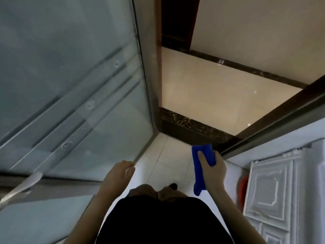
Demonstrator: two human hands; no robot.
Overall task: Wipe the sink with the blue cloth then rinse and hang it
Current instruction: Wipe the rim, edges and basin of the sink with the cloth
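Above the white tiled floor (165,166), at lower centre-right: right hand (214,171) clasped round the blue cloth (199,173), thumb laid across its front, fingers wrapped behind. Cloth bunched and held upright, upper end showing above the thumb, lower end hanging free beside the wrist, touching nothing else.

At lower centre-left: left hand (117,173) unoccupied, fingers loosely curled, near the bottom corner of the glass panel; contact with it not discernible.

Left half of the view: frosted glass panel (70,85) with slanting bars and round fittings; metal handle (22,184) at the lower left edge.

Beyond the hands: dark veined stone threshold (191,125) across a doorway, glossy beige floor (219,95) past it, a second dark strip farther on.

Right edge: white panelled cabinet door (270,191) with raised mouldings; orange-red object (243,187) just beside it, partly hidden, identity unclear.

Bottom centre: dark garment (158,224), bare knees (149,191) and a dark shoe tip (173,185) over the tiles. Outlines throughout softened by blur.
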